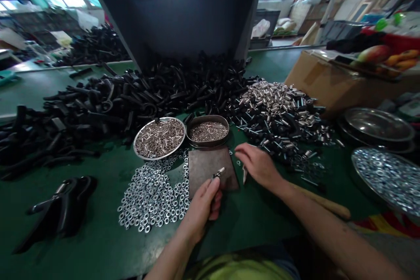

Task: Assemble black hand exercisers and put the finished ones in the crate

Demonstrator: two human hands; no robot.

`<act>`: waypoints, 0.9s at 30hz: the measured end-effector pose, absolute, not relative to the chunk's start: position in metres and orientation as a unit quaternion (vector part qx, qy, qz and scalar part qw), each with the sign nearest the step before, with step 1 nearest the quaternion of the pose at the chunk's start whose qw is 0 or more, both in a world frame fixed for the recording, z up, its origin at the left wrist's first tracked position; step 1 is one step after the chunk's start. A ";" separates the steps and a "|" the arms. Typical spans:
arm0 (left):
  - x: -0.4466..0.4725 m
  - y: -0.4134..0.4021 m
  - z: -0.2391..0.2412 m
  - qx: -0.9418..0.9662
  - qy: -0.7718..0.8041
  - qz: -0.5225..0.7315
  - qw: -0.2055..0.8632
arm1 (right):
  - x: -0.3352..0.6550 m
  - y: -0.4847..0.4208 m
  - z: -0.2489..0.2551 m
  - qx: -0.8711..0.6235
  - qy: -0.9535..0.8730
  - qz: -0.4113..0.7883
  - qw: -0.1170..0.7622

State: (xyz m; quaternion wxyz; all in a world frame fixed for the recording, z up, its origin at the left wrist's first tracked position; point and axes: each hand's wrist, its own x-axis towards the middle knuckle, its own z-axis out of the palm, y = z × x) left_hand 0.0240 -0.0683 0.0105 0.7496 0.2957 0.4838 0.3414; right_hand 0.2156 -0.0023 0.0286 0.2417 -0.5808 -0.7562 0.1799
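My left hand [205, 199] is closed on a small metal fitting [219, 173] whose shiny tip points up and right, over the front part of a flat steel plate [211, 164]. Just past the plate's right edge is my right hand [257, 164], fingers bent together; whether something small is between them is hidden. A pointed metal piece [244, 174] lies under that hand, and a wooden handle [328, 205] runs below my right forearm. Loose ring nuts [154, 197] spread left of the plate. Behind it stand a round dish of small pins [160, 138] and an oval tin of tiny metal parts [208, 132].
Black curved parts [131, 96] heap across the table before a tipped grey bin [177, 22]. Metal sleeves [275, 96] and black-ended screws pile at right. Further right are a cardboard box [328, 78] and a bowl of nuts [390, 175]. Black handles [62, 205] lie front left.
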 end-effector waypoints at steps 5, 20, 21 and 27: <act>0.023 -0.063 0.007 0.187 0.461 0.406 0.767 | 0.275 0.049 0.020 -0.684 -0.718 -0.052 0.118; 0.023 -0.052 0.014 -0.014 0.320 0.502 0.803 | 0.192 -0.047 0.060 -0.434 -0.785 0.218 0.385; 0.025 -0.053 0.014 -0.010 0.318 0.507 0.801 | 0.187 -0.052 0.060 -0.414 -0.797 0.212 0.385; 0.023 -0.058 0.020 0.012 0.329 0.544 0.772 | 0.174 -0.055 0.057 -0.375 -0.825 0.145 0.397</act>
